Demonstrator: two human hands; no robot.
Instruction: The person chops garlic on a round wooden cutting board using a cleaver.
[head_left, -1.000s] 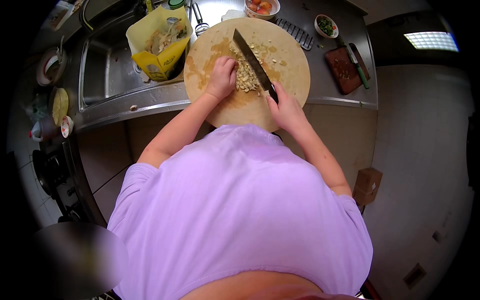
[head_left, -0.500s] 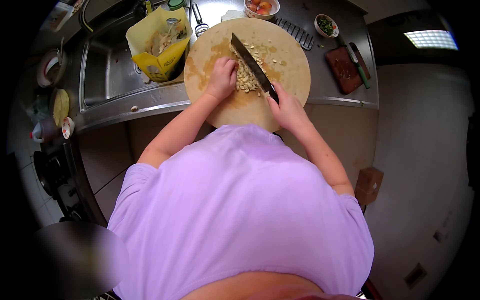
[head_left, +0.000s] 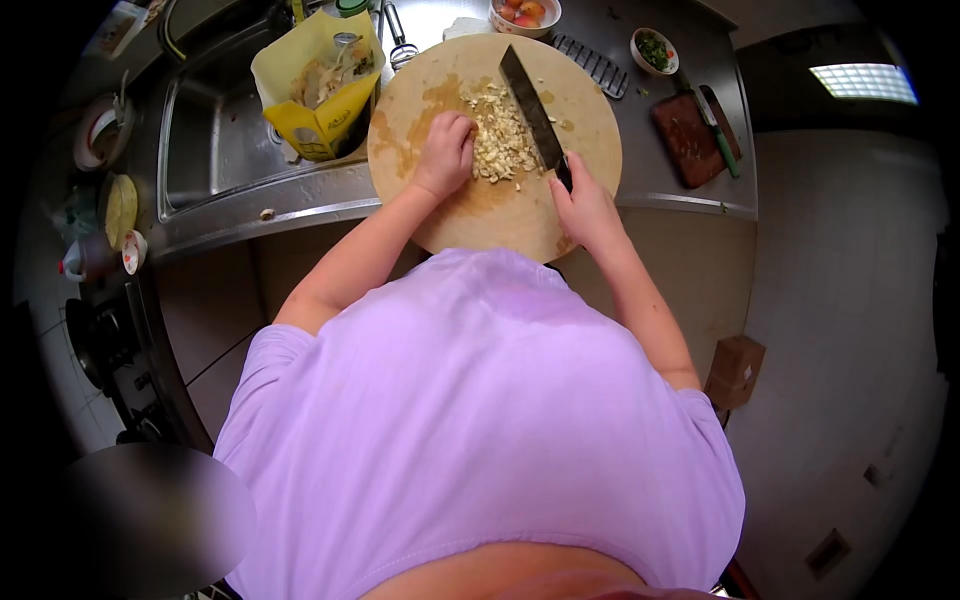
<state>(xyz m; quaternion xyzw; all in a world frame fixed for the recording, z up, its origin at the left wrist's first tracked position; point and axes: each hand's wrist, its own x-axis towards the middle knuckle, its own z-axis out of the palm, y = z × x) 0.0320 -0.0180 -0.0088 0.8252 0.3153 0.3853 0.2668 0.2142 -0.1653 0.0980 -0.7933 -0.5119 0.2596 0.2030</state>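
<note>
Head view: the round wooden board [head_left: 500, 225], pale-grained and blotched with damp stains, bears coarsely chopped, off-white pieces [head_left: 497, 152] near its middle. The right hand [head_left: 587, 208] is closed around the dark handle of the broad, flat-bladed knife [head_left: 533, 108], which slants along the pile's right side. The left hand [head_left: 446, 157] is curled at the pile's left edge (contents, if any, cannot be determined). A yellow bag [head_left: 325, 128] stands close left, beside the metal sink [head_left: 215, 150]; a brown slab [head_left: 680, 142] lies right. The left fingertips are hidden.
</note>
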